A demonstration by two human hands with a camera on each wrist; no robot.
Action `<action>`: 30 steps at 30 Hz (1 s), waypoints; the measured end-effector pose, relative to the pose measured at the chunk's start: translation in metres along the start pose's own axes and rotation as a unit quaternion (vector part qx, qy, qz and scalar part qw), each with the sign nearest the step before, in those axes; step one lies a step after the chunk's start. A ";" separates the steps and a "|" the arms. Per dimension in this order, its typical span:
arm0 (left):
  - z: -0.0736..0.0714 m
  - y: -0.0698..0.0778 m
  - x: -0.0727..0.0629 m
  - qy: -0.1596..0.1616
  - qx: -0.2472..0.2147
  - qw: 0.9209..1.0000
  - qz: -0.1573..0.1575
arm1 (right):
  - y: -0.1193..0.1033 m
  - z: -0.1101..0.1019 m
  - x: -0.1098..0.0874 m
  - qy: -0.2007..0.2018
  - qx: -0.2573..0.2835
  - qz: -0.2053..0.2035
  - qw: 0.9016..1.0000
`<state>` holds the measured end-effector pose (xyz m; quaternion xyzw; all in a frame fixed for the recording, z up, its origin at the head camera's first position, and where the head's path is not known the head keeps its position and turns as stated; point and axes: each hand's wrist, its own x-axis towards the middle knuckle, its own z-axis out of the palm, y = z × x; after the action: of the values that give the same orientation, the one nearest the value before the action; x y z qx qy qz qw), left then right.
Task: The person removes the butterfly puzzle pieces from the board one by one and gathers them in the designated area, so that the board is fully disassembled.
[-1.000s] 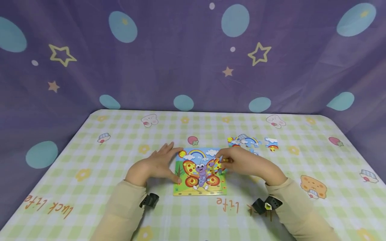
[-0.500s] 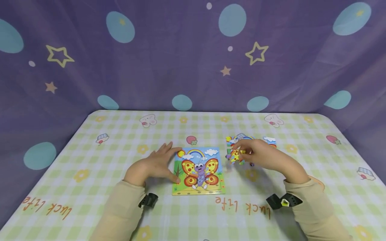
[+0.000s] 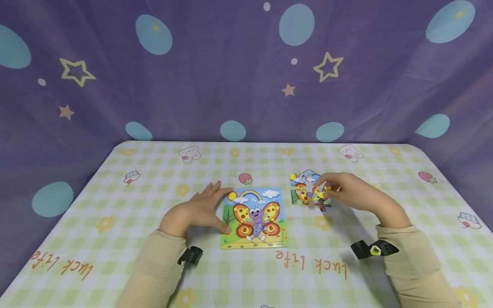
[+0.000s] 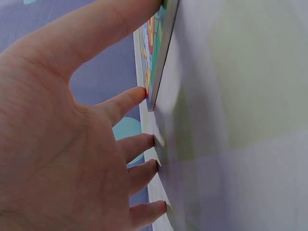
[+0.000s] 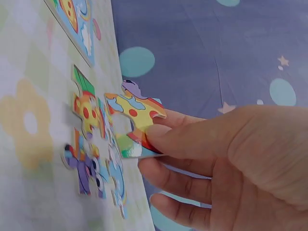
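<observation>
My left hand [image 3: 198, 211] spreads beside the butterfly picture board [image 3: 256, 220], with thumb and index fingertip at its left edge. In the left wrist view the other fingers stretch past the corner of the board. My right hand [image 3: 354, 194] pinches a yellow-and-red jigsaw puzzle piece [image 5: 137, 111] between thumb and fingers. This piece is tilted, close over the loose puzzle pieces [image 5: 86, 113] on the table to the right of the board. Part of the loose group is hidden behind the right hand in the head view.
A green-and-white checked cloth [image 3: 154, 188] with printed sweets, flowers and words covers the table. Behind it hangs a purple curtain [image 3: 215, 77] with stars and blue ovals. Dark wrist cameras [image 3: 374, 249] sit on both sleeves.
My right hand has moved right, from over the butterfly's wing on the board to above the loose pieces, with the puzzle piece still pinched. The left hand stays at the board's edge.
</observation>
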<state>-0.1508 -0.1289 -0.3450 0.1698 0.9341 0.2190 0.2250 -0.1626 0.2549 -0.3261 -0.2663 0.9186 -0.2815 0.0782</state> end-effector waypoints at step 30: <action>0.002 -0.003 0.000 0.004 0.005 1.000 0.002 | 0.060 -0.017 -0.023 -0.024 0.019 0.084 0.996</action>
<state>-0.1504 -0.1304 -0.3477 0.1717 0.9360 0.2152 0.2195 -0.1749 0.3176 -0.3456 -0.1931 0.9300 -0.2849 0.1288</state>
